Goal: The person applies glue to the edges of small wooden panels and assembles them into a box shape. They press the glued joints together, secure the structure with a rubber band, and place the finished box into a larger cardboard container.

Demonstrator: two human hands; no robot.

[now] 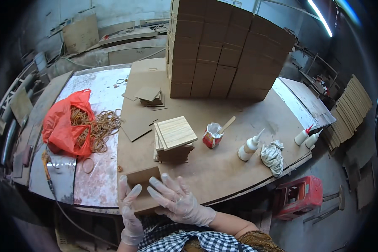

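An open-topped brown box [143,173] sits at the table's near edge, right in front of me. My left hand [131,210], in a clear thin glove, is at its left side with fingers stretched upward and apart, one over the opening. Gloved the same way, my right hand [180,203] reaches across the box's right side, fingers spread; I cannot tell whether they touch the wall. Beyond the box stands a pile of thin wooden panels [175,132], the top ones pale and grained. A small tan ring [119,169] lies left of the box.
A red plastic bag [65,126] spills rubber bands [105,126] at the left. A tall stack of brown boxes [218,54] rises at the back. Rightward are a glue pot [212,136] with a stick, a white squeeze bottle [248,149], a rag [273,157] and a red stool [300,197].
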